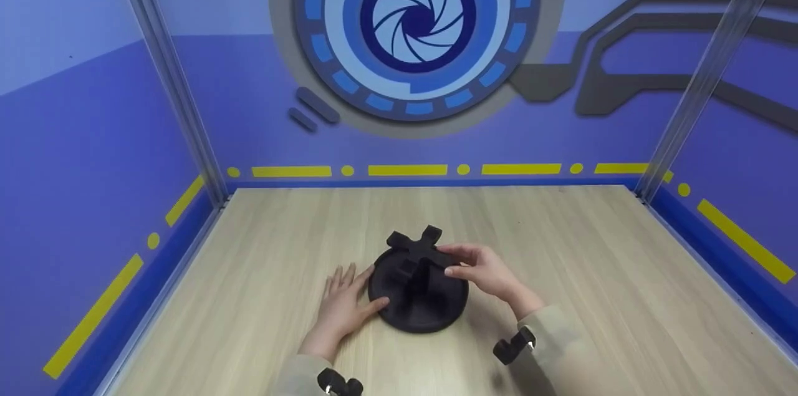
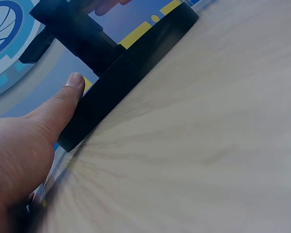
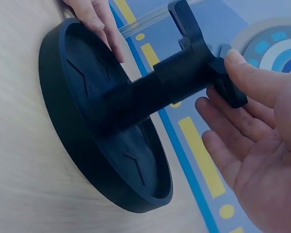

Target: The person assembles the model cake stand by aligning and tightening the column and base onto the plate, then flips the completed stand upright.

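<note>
A black round base (image 1: 444, 310) with a raised rim lies flat on the table. From its middle rises a thick black post (image 3: 140, 94), topped by a black cross-shaped piece (image 1: 418, 247) with several stubby arms. My right hand (image 1: 489, 271) pinches one arm of that cross piece between thumb and fingers. At the base's left side, my left hand (image 1: 343, 309) touches the rim, its fingers spread and fairly straight. In the left wrist view its thumb (image 2: 68, 99) lies along the rim. Shallow arrow-like marks show inside the base in the right wrist view.
The light wood table (image 1: 274, 227) is bounded by blue printed panels (image 1: 243, 103) at the back and both sides. Metal corner posts (image 1: 168, 72) stand at the back left and back right.
</note>
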Motion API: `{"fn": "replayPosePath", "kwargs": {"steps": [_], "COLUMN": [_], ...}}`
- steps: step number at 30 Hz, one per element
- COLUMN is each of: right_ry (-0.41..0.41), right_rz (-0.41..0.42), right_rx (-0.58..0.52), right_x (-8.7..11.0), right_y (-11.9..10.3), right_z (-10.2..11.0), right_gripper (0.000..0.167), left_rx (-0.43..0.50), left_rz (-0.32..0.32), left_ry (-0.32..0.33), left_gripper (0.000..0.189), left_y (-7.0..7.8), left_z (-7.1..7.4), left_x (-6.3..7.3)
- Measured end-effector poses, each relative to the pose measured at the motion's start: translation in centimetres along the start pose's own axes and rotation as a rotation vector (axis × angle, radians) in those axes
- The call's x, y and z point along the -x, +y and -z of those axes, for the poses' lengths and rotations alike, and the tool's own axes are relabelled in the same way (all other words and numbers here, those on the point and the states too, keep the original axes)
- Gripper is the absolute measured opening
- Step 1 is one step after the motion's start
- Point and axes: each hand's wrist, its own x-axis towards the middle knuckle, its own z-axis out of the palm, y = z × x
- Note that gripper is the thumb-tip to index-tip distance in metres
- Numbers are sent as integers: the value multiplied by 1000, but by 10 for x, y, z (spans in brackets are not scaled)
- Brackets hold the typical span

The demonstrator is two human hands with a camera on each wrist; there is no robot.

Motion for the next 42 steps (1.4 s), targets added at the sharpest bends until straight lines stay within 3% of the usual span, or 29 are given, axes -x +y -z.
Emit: {"fn": "replayPosePath", "kwargs": {"steps": [12, 42], "right_ry": [81, 215], "right_rz": [11, 0], "right_rx": [86, 56], "right_x": [5, 11], "right_y": [-5, -9], "right_z": [-10, -28], "right_gripper": [45, 41], "left_rx": [-22, -19], "left_rz": [0, 7], "left_ry": [1, -13], "left_gripper": [84, 84], "left_y": [0, 2], "left_z": [0, 1], "left_x": [0, -1]}}
